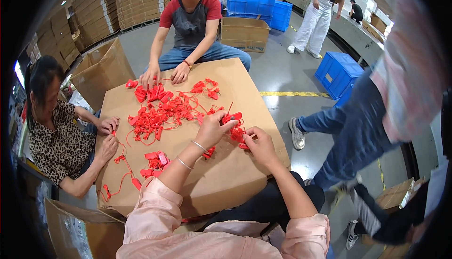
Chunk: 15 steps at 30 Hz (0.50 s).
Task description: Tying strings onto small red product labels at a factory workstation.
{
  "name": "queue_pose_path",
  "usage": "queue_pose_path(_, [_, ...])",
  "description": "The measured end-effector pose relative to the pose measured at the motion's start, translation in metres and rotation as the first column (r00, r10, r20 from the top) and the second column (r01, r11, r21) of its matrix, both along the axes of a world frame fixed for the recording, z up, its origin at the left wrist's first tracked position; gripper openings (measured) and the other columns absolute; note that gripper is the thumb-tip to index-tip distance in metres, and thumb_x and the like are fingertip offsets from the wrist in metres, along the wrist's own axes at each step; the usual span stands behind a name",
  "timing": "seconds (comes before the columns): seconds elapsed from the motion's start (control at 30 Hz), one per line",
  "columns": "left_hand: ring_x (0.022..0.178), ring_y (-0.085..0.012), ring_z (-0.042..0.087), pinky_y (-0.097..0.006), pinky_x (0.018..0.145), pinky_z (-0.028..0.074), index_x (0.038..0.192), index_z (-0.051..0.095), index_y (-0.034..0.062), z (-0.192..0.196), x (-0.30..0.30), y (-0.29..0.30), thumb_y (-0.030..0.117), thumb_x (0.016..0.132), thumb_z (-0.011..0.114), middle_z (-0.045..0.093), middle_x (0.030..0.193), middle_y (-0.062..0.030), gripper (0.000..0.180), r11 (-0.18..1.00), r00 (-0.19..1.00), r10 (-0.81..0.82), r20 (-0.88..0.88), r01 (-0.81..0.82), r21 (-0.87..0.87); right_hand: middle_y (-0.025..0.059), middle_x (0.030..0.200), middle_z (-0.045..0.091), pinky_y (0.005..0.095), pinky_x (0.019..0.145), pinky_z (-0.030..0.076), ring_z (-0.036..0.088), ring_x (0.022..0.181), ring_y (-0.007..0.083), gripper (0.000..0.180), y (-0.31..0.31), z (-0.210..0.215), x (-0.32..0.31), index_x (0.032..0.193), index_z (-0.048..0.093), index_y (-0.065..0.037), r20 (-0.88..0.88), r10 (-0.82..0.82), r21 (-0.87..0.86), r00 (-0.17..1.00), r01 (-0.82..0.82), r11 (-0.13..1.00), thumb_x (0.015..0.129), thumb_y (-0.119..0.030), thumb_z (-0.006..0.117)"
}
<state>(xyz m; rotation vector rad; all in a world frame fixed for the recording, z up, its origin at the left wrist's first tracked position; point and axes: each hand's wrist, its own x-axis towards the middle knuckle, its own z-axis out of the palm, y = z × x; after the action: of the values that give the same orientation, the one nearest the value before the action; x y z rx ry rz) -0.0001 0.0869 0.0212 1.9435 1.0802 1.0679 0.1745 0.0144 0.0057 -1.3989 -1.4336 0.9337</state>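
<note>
A flat brown cardboard sheet (226,174) serves as a work surface, strewn with small red plastic tag seals (157,113) with thin red cords. My left hand (213,128) pinches one red seal (231,117) at its fingertips. My right hand (260,146) holds a bunch of red seals (238,135) just below it. Both hands meet near the sheet's right edge. More red seals (155,161) lie left of my left forearm, which wears thin bracelets.
A person in a red and grey shirt (190,21) handles seals at the far side. A person in a leopard-print top (56,141) works at the left. Someone in jeans (362,127) stands at the right. Blue crates (340,73), cardboard boxes (245,33) surround us.
</note>
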Motion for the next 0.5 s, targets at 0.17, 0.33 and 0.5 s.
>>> queue_pose_path(0.17, [0.052,-0.0054,0.056,-0.022,0.047,0.044,0.08,0.059,0.0006,0.018,-0.005,-0.011,0.019,0.083,0.067,0.058,0.062,-0.0007,0.02,0.992,0.996,-0.007,0.094,0.019,-0.128,0.0006,0.074,0.058,0.0209,0.058,0.047,0.055,0.064,0.0065,0.011,0.009,0.003,0.004,0.09,0.056,0.0,-0.11,0.05,0.094,0.993,-0.04,0.995,0.09,-0.011,0.054])
queue_pose_path(0.33, [0.053,-0.0063,0.057,-0.023,0.049,0.045,0.079,0.06,-0.0003,0.029,-0.012,-0.019,0.021,0.084,0.065,0.059,0.062,-0.002,0.022,0.973,0.989,-0.017,0.146,0.05,-0.227,-0.001,0.068,0.054,0.0195,0.05,0.042,0.052,0.059,0.0046,0.011,0.012,0.012,0.003,0.089,0.057,-0.002,-0.203,0.03,0.079,0.979,-0.014,0.997,0.09,-0.012,0.054])
queue_pose_path(0.5, [0.055,-0.0041,0.055,-0.021,0.049,0.044,0.085,0.06,-0.0005,0.03,-0.017,-0.027,0.019,0.085,0.064,0.059,0.067,-0.0021,0.02,0.98,0.975,-0.031,0.218,0.073,-0.186,-0.0021,0.063,0.051,0.0188,0.043,0.038,0.048,0.054,0.004,0.011,0.019,0.017,0.003,0.089,0.057,-0.002,-0.354,0.006,0.092,0.935,0.029,0.995,0.09,-0.013,0.054])
